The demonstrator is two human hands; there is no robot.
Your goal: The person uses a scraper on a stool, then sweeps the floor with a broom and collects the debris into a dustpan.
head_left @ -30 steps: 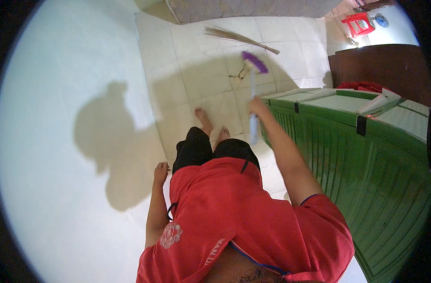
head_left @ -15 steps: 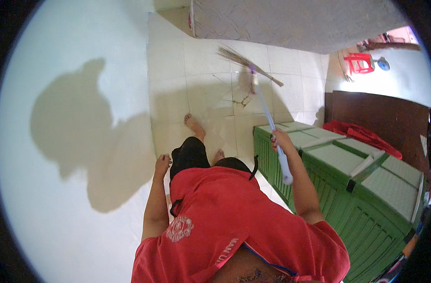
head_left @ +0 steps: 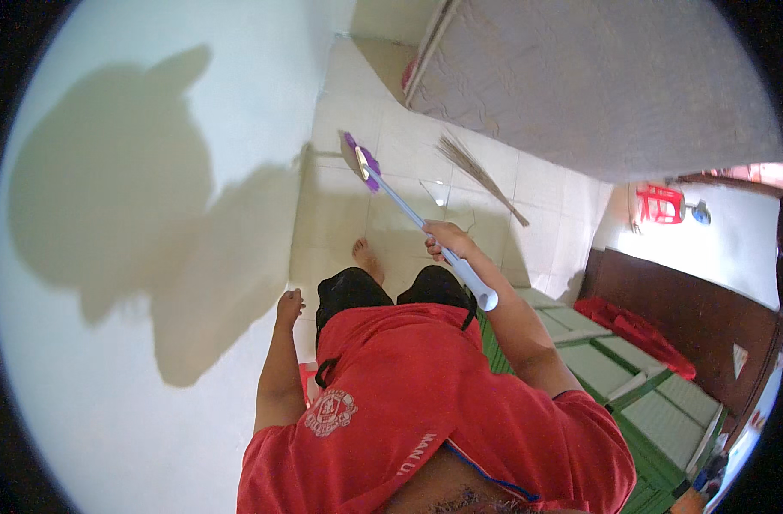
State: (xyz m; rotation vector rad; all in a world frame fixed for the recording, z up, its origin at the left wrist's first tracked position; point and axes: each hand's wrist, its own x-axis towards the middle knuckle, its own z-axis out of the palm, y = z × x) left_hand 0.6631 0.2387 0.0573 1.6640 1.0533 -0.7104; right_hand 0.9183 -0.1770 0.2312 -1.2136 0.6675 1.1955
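While the right hand (head_left: 449, 242) clasps the purple broom (head_left: 400, 203), the left hand (head_left: 290, 306) hangs empty, loosely half-curled.

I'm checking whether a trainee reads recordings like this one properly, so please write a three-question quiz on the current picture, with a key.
1. Which hand grips the long-handled broom?
2. True or false: the stick broom stands upright.
3. The bristles of the held broom are: A) green, B) purple, C) yellow.

Key:
1. The right hand.
2. False; it lies on the floor.
3. B
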